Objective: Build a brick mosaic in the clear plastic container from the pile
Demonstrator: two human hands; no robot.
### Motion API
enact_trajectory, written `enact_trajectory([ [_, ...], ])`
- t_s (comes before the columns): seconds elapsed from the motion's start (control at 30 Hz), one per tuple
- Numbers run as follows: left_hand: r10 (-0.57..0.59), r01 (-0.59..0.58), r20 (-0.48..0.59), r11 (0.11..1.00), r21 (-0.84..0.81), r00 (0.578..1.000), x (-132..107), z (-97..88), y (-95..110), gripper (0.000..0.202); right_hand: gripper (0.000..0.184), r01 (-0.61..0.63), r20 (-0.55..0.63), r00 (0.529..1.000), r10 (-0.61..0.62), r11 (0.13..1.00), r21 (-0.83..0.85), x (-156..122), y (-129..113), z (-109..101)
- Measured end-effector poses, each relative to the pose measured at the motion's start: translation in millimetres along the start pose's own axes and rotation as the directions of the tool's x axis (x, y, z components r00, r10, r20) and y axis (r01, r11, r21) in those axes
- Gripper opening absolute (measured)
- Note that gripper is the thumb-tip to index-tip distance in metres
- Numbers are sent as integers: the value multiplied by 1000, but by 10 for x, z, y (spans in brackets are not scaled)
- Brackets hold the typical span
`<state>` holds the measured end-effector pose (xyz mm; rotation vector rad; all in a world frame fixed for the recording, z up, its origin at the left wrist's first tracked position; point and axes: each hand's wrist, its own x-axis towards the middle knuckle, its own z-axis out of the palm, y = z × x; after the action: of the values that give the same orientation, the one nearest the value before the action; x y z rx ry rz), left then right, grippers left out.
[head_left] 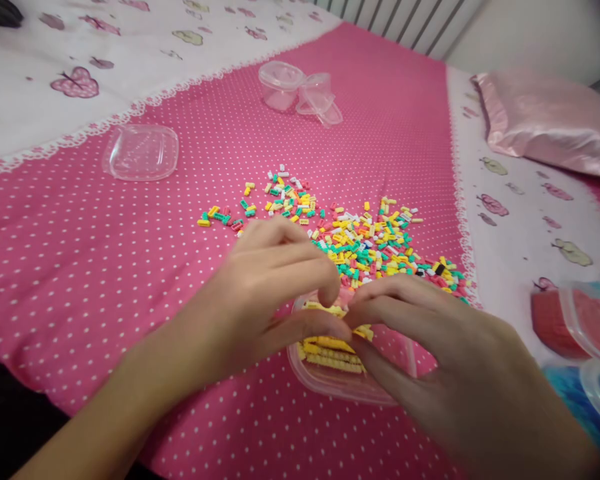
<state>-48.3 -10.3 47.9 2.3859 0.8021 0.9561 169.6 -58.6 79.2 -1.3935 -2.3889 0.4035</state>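
Note:
My left hand (265,293) and my right hand (430,347) meet fingertip to fingertip above a clear plastic tub (340,383) that holds yellow building bricks (330,353). Both hands are closed in a pinch at the meeting point; whatever sits between the fingertips is too small to make out. Just beyond the hands a pile of tiny bricks (360,240) in yellow, green, white, pink and orange lies scattered on the pink dotted bedspread (80,267).
A clear square lid (141,152) lies at the left. Two small round clear tubs (300,90) with a lid stand farther back. A pink satin pillow (545,123) is at the right. Tubs of red (575,320) and blue (590,393) pieces sit at the right edge.

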Motion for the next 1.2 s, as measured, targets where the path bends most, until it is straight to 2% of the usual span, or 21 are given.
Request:
enact_trajectory([
  [0.1,28,-32,59,998,61,998,-19,-84,-27,28,19,-61,68,996,58,997,37,-14,4,73],
  [0.2,32,-31,187,999,-8,982,-37,-134,-21,27,17,-122,121,986,115,991,51,1,-42,166],
  [0.33,5,17,338,998,-60,941,-47,-114,-6,21,21,-110,131,985,110,994,-4,41,-90,224],
  [0.5,5,12,370,999,-46,929,-52,-84,-31,17,22,-89,139,987,86,996,18,78,-72,240],
  [0.7,23,-15,292,999,-30,956,-31,-110,-54,33,23,-81,134,989,68,993,89,119,-77,246],
  [0.83,68,-70,121,997,14,990,-16,-127,-56,32,24,-47,113,993,39,997,65,124,-70,257],
  [0.97,62,-60,-35,996,65,997,-16,-152,-66,30,23,-48,96,994,48,999,-4,78,-25,319],
  [1.13,55,-51,-63,996,75,996,-16,-146,-87,33,23,-50,89,995,55,997,-63,26,27,372],
  [1.2,54,-49,-59,996,71,997,-13,-138,-92,33,21,-40,133,990,50,996,-76,32,35,358],
])
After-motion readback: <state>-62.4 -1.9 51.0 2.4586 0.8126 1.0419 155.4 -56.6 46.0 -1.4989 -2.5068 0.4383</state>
